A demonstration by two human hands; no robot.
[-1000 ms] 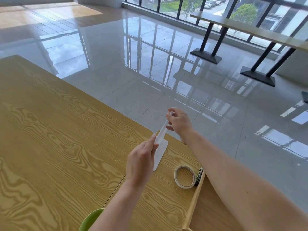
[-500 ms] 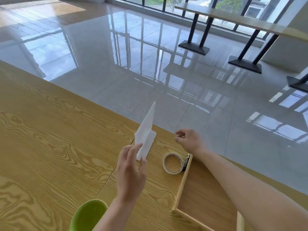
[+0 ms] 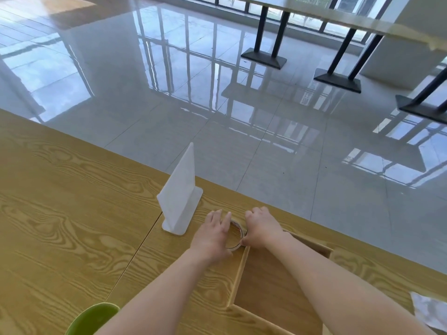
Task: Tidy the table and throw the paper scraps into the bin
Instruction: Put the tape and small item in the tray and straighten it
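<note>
1. Left hand point(image 3: 212, 234): palm down, fingers curved against the left side of the tape roll point(image 3: 235, 235); touching it, whether it grips or only steadies I cannot tell.
2. Right hand point(image 3: 260, 228): knuckles up, fingers curled at the roll's right rim, thumb low by the tray corner; seemingly pinching the rim or something beside it, the contact itself hidden.
3. Tape roll: thin pale ring, hollow centre, lying flat on the counter point(image 3: 72, 213) just outside the tray's near-left corner. Judged step: lifting it to put away. Advice: grip across the ring from both sides, raise it straight over the rail, set it flat inside.
4. Tray point(image 3: 238, 274): shallow wooden frame, light rails, darker smooth base, nothing visible inside.
5. Folded paper point(image 3: 180, 197): white, stiff-looking, creased so one flap stands in a tall point over a flat foot; on the counter, left of the hands, apart from them. Light, so likely to tip if brushed.
6. Paper scrap point(image 3: 429, 313): pale, crumpled sheet at the lower right edge, not yet binned.
7. Green rim point(image 3: 93, 319): rounded, smooth, bottom edge; possibly the bin, unconfirmed.
8. Counter: yellow wood-grain laminate with a seam; glossy tiled floor point(image 3: 266, 117) beyond.
</note>
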